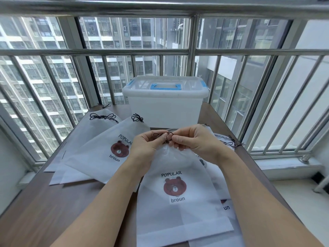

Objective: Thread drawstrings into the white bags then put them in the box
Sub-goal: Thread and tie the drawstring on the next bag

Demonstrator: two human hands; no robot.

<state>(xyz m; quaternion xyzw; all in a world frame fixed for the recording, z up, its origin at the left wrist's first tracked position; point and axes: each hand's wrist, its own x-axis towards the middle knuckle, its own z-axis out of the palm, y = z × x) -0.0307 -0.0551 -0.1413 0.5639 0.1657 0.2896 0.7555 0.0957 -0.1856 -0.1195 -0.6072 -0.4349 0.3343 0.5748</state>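
Plainly limp, the brown drawstring (161, 135) is pinched by left hand (146, 144) and right hand (194, 141) at the bear-print bag's (178, 189) twelve-o'clock mouth; grip there.

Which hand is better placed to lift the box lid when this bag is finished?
Probably the right hand. It is nearer the box, whose lid is still on. The left hand sits further left. Both pinch the drawstring now.

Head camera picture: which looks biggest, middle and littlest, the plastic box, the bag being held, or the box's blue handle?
1. The held bag, but it is nearest the camera, so it may not truly beat the box.
2. The plastic box.
3. The blue handle, clearly smallest.
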